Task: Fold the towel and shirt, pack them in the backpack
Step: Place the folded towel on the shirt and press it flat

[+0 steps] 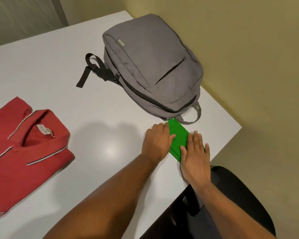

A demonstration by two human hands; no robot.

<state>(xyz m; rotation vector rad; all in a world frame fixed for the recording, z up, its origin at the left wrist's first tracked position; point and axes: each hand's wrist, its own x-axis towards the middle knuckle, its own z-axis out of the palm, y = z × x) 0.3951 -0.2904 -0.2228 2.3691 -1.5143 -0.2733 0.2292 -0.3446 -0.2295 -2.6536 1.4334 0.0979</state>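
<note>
A small green towel [178, 135], folded into a narrow strip, lies near the table's right edge just in front of the grey backpack [150, 66]. My left hand [156, 141] presses flat on the towel's left side with straight fingers. My right hand [196, 152] lies flat over its right side and near end. The backpack lies closed on the table, front pocket up. A red polo shirt [24, 156] lies spread out at the left, collar up, partly cut off by the frame.
The white table [97, 104] has its right edge and corner [238, 128] close to my right hand. A black chair [231, 204] stands below that edge. A yellow wall is on the right. The backpack's black strap [86, 71] trails to its left.
</note>
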